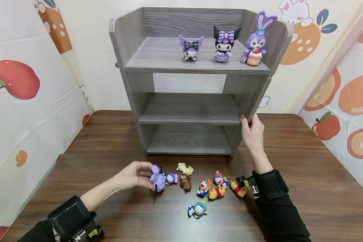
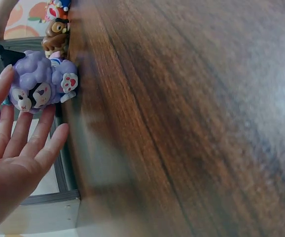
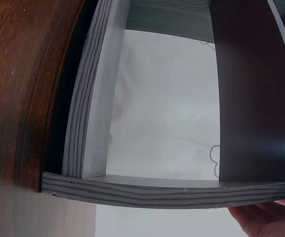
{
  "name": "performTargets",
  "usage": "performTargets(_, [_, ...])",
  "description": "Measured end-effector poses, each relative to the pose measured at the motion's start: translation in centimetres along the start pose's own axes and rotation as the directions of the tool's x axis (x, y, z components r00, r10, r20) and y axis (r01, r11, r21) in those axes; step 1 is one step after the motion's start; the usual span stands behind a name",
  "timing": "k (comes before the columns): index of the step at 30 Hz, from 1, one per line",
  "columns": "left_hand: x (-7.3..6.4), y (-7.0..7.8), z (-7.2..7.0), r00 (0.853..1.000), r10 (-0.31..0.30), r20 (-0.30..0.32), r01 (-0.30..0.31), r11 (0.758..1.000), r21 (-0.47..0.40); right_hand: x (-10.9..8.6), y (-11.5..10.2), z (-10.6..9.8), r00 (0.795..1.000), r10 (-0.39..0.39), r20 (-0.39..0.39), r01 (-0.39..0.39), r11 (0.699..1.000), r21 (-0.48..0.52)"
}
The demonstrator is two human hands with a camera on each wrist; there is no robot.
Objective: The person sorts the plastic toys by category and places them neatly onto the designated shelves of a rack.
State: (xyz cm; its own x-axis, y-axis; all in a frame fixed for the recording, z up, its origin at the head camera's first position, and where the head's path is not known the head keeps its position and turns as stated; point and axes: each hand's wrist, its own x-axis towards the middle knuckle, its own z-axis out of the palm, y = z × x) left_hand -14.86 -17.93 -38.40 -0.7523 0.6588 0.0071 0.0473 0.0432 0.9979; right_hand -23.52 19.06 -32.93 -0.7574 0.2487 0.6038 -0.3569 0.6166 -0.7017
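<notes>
My left hand (image 1: 139,175) holds a purple fluffy-costumed figurine (image 1: 158,179) between thumb and fingertips, low over the table. In the left wrist view its black-and-white face (image 2: 36,96) and a black pointed ear show. Just right of it lies a smaller purple figurine (image 1: 171,178). My right hand (image 1: 254,132) grips the side panel of a grey wooden shelf (image 1: 190,122), thumb at the front edge and fingers on the outer side. On the top board stand a small purple-eared figurine (image 1: 191,50), a black-hooded figurine (image 1: 224,47) and a purple rabbit figurine (image 1: 255,47).
Several small figurines lie on the brown table (image 1: 124,211): a cream one (image 1: 185,168), a brown one (image 1: 186,183), two yellow bears in red, one a yellow bear (image 1: 216,193), and a teal-hooded one (image 1: 198,209). Fruit-print cloth (image 1: 18,134) hangs around the table.
</notes>
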Motion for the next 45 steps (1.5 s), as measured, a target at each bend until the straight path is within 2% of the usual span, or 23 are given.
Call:
performTargets(7, [0.4, 0.4, 0.2, 1.0, 0.012, -0.011, -0.01, 0.988, 0.152, 0.1, 0.0, 0.0, 1.0, -0.009, -0.007, 0.009, 1.0, -0.001])
performTargets(9, [0.4, 0.6, 0.1, 1.0, 0.013, -0.007, -0.011, 0.973, 0.229, 0.0, 0.1, 0.0, 1.0, -0.008, -0.007, 0.008, 1.0, -0.004])
performTargets(10, [0.4, 0.7, 0.0, 1.0, 0.017, 0.003, -0.018, 0.958, 0.287, 0.0, 0.1, 0.1, 1.0, -0.007, -0.006, 0.007, 1.0, -0.005])
performTargets(12, [0.5, 1.1, -0.2, 0.998, 0.036, 0.043, -0.051, 0.909, 0.414, 0.0, 0.0, 0.0, 1.0, -0.004, -0.006, 0.004, 1.0, -0.005])
performTargets(13, [0.5, 1.3, -0.3, 0.997, 0.047, 0.064, -0.073, 0.868, 0.491, 0.0, 0.0, 0.0, 1.0, -0.004, -0.006, 0.004, 1.0, -0.005])
performTargets(16, [0.8, 2.2, -0.3, 0.983, 0.083, 0.163, -0.172, 0.715, 0.677, 0.0, 0.0, 0.0, 1.0, -0.002, -0.009, 0.002, 1.0, -0.004])
performTargets(18, [1.1, 2.7, -0.2, 0.971, 0.087, 0.222, -0.226, 0.637, 0.737, 0.0, 0.0, 0.0, 1.0, -0.002, -0.011, 0.002, 1.0, -0.004])
performTargets(20, [1.4, 3.2, 0.0, 0.96, 0.08, 0.268, -0.264, 0.582, 0.769, 0.0, 0.0, 0.0, 1.0, -0.002, -0.011, 0.002, 1.0, -0.003])
performTargets(21, [1.5, 3.4, 0.1, 0.957, 0.071, 0.283, -0.271, 0.572, 0.774, -0.1, 0.0, 0.0, 1.0, -0.002, -0.011, 0.002, 1.0, -0.003])
performTargets(22, [1.6, 3.5, 0.1, 0.954, 0.062, 0.294, -0.276, 0.571, 0.773, -0.1, 0.0, 0.0, 1.0, -0.003, -0.011, 0.003, 1.0, -0.002])
performTargets(26, [1.8, 3.5, 0.3, 0.949, 0.043, 0.311, -0.277, 0.583, 0.764, -0.1, 0.0, 0.0, 1.0, -0.009, -0.006, 0.009, 1.0, 0.006])
performTargets(28, [1.8, 3.4, 0.3, 0.951, 0.053, 0.306, -0.278, 0.583, 0.763, 0.0, 0.1, 0.0, 1.0, -0.016, -0.01, 0.016, 1.0, 0.011])
performTargets(30, [1.7, 3.2, 0.3, 0.954, 0.078, 0.291, -0.283, 0.568, 0.773, 0.0, 0.1, 0.1, 1.0, -0.024, -0.016, 0.024, 1.0, 0.019])
performTargets(31, [1.6, 3.1, 0.4, 0.956, 0.095, 0.279, -0.283, 0.558, 0.78, 0.1, 0.8, 0.2, 0.999, -0.034, -0.017, 0.035, 0.997, 0.071])
performTargets(34, [1.4, 2.8, 0.7, 0.964, 0.139, 0.226, -0.265, 0.526, 0.808, 0.0, 0.7, 0.2, 0.999, -0.04, -0.024, 0.041, 0.996, 0.079])
performTargets(37, [1.2, 2.6, 1.3, 0.978, 0.153, 0.142, -0.201, 0.512, 0.835, 0.1, 0.7, 0.2, 0.999, -0.03, -0.018, 0.031, 0.997, 0.066])
performTargets(38, [1.1, 2.5, 1.6, 0.982, 0.154, 0.11, -0.173, 0.503, 0.847, -0.1, 0.1, 0.0, 1.0, -0.019, -0.02, 0.019, 1.0, 0.012])
performTargets(40, [1.0, 2.3, 2.2, 0.986, 0.161, 0.048, -0.12, 0.476, 0.871, -0.1, 0.1, 0.0, 1.0, -0.009, -0.019, 0.009, 1.0, -0.001])
performTargets(43, [0.8, 2.2, 3.0, 0.981, 0.191, -0.022, -0.058, 0.402, 0.914, -0.1, 0.1, 0.1, 1.0, -0.001, -0.02, 0.001, 1.0, -0.008])
performTargets(45, [0.7, 2.2, 3.5, 0.976, 0.21, -0.051, -0.029, 0.362, 0.932, -0.1, 0.1, 0.1, 1.0, 0.002, -0.02, -0.002, 1.0, -0.007])
